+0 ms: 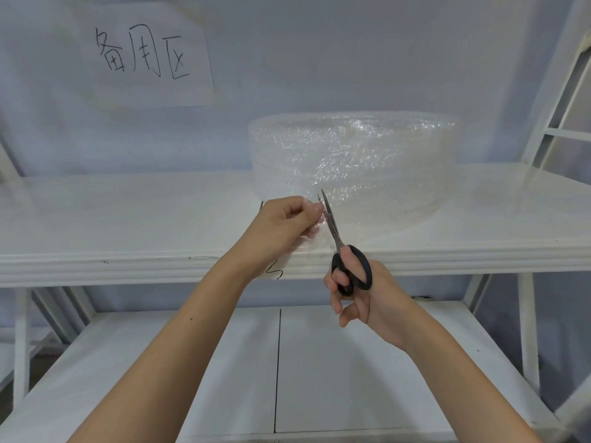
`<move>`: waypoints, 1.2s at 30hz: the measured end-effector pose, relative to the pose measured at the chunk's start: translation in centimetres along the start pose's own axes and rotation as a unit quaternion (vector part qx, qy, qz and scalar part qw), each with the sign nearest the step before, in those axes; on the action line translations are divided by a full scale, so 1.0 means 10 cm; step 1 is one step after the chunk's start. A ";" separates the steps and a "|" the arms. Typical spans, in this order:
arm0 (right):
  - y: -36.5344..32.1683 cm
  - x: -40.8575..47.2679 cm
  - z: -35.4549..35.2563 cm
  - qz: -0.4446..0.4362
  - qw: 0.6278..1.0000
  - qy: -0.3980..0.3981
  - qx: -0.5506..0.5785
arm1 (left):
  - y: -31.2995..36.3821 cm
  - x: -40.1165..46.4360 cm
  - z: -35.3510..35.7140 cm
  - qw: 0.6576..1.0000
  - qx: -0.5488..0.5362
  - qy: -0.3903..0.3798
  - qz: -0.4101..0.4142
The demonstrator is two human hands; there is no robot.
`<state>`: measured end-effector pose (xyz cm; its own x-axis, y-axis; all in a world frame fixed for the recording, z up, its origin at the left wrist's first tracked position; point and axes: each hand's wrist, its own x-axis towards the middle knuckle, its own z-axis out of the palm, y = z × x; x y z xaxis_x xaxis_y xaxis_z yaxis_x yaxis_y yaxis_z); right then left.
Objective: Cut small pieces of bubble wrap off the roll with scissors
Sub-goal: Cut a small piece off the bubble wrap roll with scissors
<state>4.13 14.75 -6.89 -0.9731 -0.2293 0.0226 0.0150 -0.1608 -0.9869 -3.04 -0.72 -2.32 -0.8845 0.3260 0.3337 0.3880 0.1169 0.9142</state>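
The left hand [284, 223] is raised over the front of the upper shelf [128, 219], its forearm stretched up from below. A loose flap of bubble wrap [315, 230] is pinched between its thumb and curled fingertips. Just right of those fingertips, the scissors [343, 251] are held upright by the right hand [361, 298], fingers curled through the black handles, blades slightly parted around the flap's edge. Beyond the fingers, the bubble wrap roll [351, 161] is seen resting on the shelf.
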 end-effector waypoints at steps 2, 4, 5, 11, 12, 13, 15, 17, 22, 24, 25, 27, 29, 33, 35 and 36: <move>-0.02 0.00 0.00 0.005 1.000 -0.001 0.000 | 0.01 -0.01 0.00 1.000 0.005 -0.004 0.004; -0.05 0.01 0.00 0.008 1.000 -0.001 -0.003 | 0.02 -0.02 0.00 1.000 0.002 -0.006 0.007; -0.05 0.01 0.00 0.009 1.000 -0.001 -0.005 | 0.02 -0.03 0.00 1.000 0.000 -0.007 0.007; -0.09 0.00 0.02 0.005 1.000 0.006 -0.015 | 0.03 -0.04 -0.01 1.000 0.002 -0.025 0.002; -0.10 0.00 0.03 0.004 1.000 0.007 -0.015 | 0.03 -0.04 -0.02 1.000 0.001 -0.024 0.001; -0.10 0.00 0.03 0.002 1.000 0.008 -0.014 | 0.04 -0.04 -0.02 1.000 -0.001 -0.024 0.001; -0.09 0.00 0.02 0.001 1.000 0.007 -0.015 | 0.04 -0.04 -0.02 1.000 -0.004 -0.023 0.003; -0.07 0.00 0.02 -0.001 1.000 0.003 -0.015 | 0.03 -0.05 -0.02 1.000 0.002 -0.023 0.002; -0.04 -0.01 0.01 -0.003 1.000 -0.006 -0.015 | 0.03 -0.04 -0.01 1.000 0.007 -0.021 -0.002; -0.03 -0.02 0.00 -0.003 1.000 -0.009 -0.015 | 0.04 -0.05 -0.01 1.000 0.005 -0.021 -0.001; -0.02 -0.02 0.00 -0.004 1.000 -0.011 -0.016 | 0.04 -0.05 -0.01 1.000 0.006 -0.020 -0.002; 0.00 -0.03 0.00 -0.006 1.000 -0.014 -0.018 | 0.03 -0.05 -0.01 1.000 0.004 -0.018 -0.004; 0.02 -0.04 -0.01 -0.007 1.000 -0.016 -0.016 | 0.03 -0.05 -0.01 1.000 0.002 -0.016 -0.006; 0.03 -0.05 -0.01 -0.009 1.000 -0.017 -0.016 | 0.03 -0.05 0.00 1.000 0.003 -0.015 -0.004; 0.04 -0.06 -0.02 -0.005 1.000 -0.014 -0.016 | 0.04 -0.05 0.00 1.000 0.005 -0.015 -0.004; 0.04 -0.06 -0.02 -0.004 1.000 -0.014 -0.015 | 0.04 -0.05 0.00 1.000 0.006 -0.014 -0.004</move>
<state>4.66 15.03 -7.37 -0.9665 -0.2542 0.0340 0.0004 -0.1342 -0.9910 -2.41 -0.84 -2.11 -0.8794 0.3521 0.3203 0.3852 0.1312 0.9135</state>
